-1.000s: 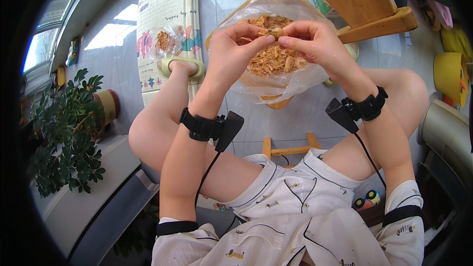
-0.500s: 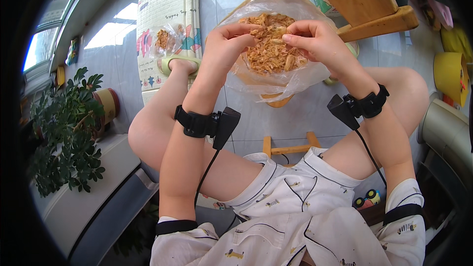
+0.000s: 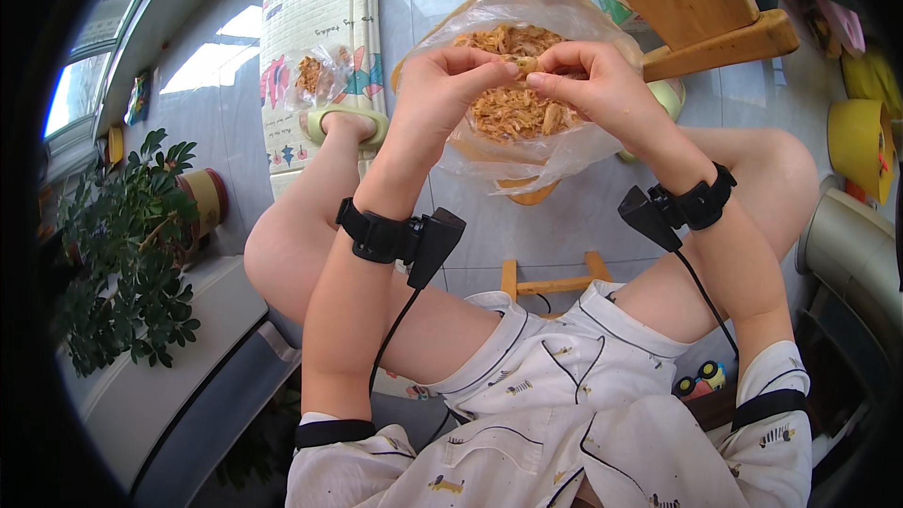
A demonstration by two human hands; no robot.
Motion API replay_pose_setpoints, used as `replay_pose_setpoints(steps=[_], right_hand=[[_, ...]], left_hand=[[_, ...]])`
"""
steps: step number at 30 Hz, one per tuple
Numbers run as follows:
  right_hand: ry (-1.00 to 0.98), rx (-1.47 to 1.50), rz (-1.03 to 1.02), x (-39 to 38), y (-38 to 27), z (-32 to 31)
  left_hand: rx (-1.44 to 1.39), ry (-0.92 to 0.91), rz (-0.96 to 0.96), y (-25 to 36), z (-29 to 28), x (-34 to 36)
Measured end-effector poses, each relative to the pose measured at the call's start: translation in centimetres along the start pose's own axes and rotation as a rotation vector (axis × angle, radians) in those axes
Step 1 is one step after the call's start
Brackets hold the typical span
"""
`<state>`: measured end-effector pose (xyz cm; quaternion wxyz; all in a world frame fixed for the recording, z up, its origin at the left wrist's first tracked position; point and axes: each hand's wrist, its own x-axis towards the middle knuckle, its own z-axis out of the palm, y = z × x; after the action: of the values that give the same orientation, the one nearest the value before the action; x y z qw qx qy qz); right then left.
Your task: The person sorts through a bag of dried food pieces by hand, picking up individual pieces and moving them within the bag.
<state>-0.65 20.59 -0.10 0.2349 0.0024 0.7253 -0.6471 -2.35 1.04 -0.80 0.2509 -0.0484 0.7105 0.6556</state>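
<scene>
Over an open clear plastic bag (image 3: 489,162), my two hands almost meet. Between the fingertips is a small yellowish-brown piece (image 3: 524,65), partly covered by the fingers; its exact kind is unclear. My left hand (image 3: 435,85) pinches its left end with thumb and forefinger. From the other side my right hand (image 3: 602,87) pinches it the same way. Directly beneath lies a heap of orange-brown, dry-looking shreds (image 3: 517,119) in the bag. The bag rests spread out on the seat of a wooden chair (image 3: 533,194).
At left, a smaller bag of similar shreds (image 3: 310,77) lies on a patterned mat (image 3: 324,0). The chair's wooden back (image 3: 705,0) rises at upper right. A leafy potted plant (image 3: 132,235) stands left, a yellow bucket (image 3: 858,141) right. A toy car (image 3: 702,380) is near my right thigh.
My hands have come closer together, the left shifting right and the right shifting slightly left. Their fingertips now nearly touch around the small piece.
</scene>
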Motion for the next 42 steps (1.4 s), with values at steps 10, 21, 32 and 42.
replay_pose_setpoints(steps=[10,21,32,42], right_hand=[[0.036,-0.105,-0.041,0.6,1.3,0.1],[0.101,-0.088,-0.191,0.4,0.6,-0.1],[0.115,-0.054,-0.19,0.3,0.4,0.1],[0.075,0.301,0.086,0.2,0.5,-0.6]], left_hand=[[0.131,0.133,0.079,-0.4,0.7,0.0],[0.119,-0.013,0.165,0.1,0.7,-0.2],[0.11,-0.023,0.098,0.5,0.6,-0.5],[-0.004,-0.039,0.05,0.8,0.3,-0.4]])
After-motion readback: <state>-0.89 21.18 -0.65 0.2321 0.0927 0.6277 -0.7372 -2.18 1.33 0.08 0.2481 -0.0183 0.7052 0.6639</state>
